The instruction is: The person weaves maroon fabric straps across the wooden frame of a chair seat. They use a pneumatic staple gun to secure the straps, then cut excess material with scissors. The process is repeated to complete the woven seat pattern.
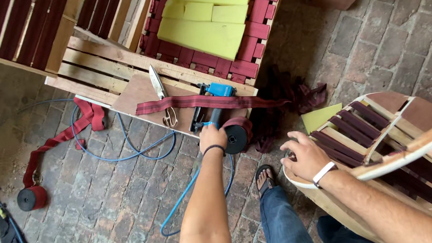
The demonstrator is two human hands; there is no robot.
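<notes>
Both forearms are bare, no sleeves — a thin dark band circles the left wrist point(213, 149), a white band the right wrist point(323, 171). Blue jeans point(282, 226), and a dark sandal point(264, 176) on one foot.
</notes>
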